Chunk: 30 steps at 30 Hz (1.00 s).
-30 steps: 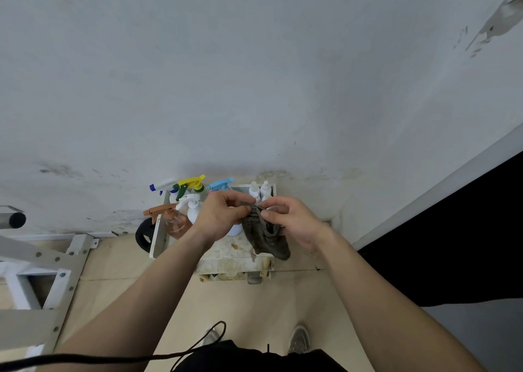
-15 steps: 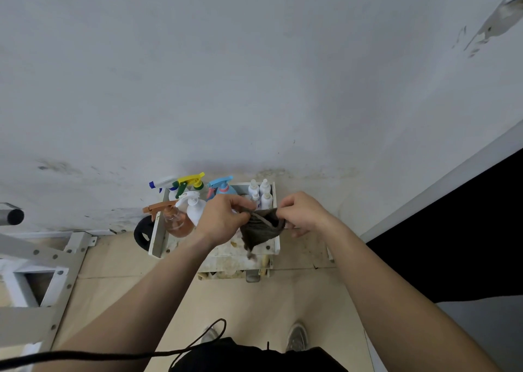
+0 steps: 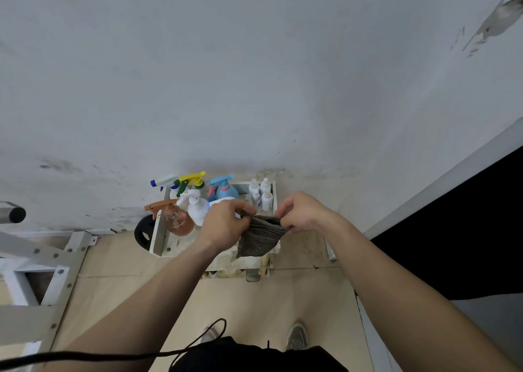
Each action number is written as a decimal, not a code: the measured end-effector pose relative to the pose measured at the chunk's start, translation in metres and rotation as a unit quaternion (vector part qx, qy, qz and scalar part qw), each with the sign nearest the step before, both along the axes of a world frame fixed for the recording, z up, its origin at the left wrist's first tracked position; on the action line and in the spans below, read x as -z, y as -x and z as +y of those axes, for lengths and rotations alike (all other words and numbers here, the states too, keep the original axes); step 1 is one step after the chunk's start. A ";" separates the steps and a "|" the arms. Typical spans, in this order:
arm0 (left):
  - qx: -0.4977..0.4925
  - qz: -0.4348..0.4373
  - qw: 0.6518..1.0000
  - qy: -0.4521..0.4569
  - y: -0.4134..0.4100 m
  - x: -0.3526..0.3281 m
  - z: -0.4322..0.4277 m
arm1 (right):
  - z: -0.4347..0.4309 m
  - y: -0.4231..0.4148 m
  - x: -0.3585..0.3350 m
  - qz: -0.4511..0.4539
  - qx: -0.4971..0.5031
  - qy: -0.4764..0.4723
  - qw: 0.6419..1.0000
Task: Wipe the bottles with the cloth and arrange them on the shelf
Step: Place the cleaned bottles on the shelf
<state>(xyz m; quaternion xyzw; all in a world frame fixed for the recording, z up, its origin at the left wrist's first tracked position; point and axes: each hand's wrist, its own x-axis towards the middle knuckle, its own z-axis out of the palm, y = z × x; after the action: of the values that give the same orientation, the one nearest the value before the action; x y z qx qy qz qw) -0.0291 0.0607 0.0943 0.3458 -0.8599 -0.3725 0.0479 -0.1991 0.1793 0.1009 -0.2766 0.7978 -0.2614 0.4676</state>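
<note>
Head view: the cloth is pinched at its top edge by the left hand and right hand above the shelf; its bottles could be toppled if brushed

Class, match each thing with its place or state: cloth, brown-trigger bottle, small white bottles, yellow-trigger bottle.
Things: 1 cloth; 2 brown-trigger bottle; 3 small white bottles; 4 yellow-trigger bottle.
States: a back right corner of shelf; b pinched by left hand and right hand; c front left, amber body; d back row, green lever.
Pairs: 1-b, 2-c, 3-a, 4-d.
</note>
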 end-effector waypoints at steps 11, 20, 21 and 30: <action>-0.044 0.049 0.998 -0.010 -0.008 0.007 -0.006 | 0.012 0.000 -0.002 0.038 -0.049 0.123 0.990; -0.036 0.087 0.974 -0.207 -0.002 0.002 -0.002 | 0.022 0.001 0.001 -0.051 0.052 0.215 0.974; -0.037 0.084 0.969 -0.230 -0.001 0.001 0.000 | 0.023 0.002 0.000 -0.068 0.076 0.229 0.968; -0.040 0.072 0.923 -0.375 0.034 0.030 0.042 | 0.025 0.026 0.025 0.047 0.132 0.193 0.971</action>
<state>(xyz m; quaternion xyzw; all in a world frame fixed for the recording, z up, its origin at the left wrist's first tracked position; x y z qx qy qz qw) -0.0629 0.1029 0.0640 0.3454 -0.6371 -0.6890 -0.0087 -0.2249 0.2039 0.0760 -0.2656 0.7829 -0.4565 0.3289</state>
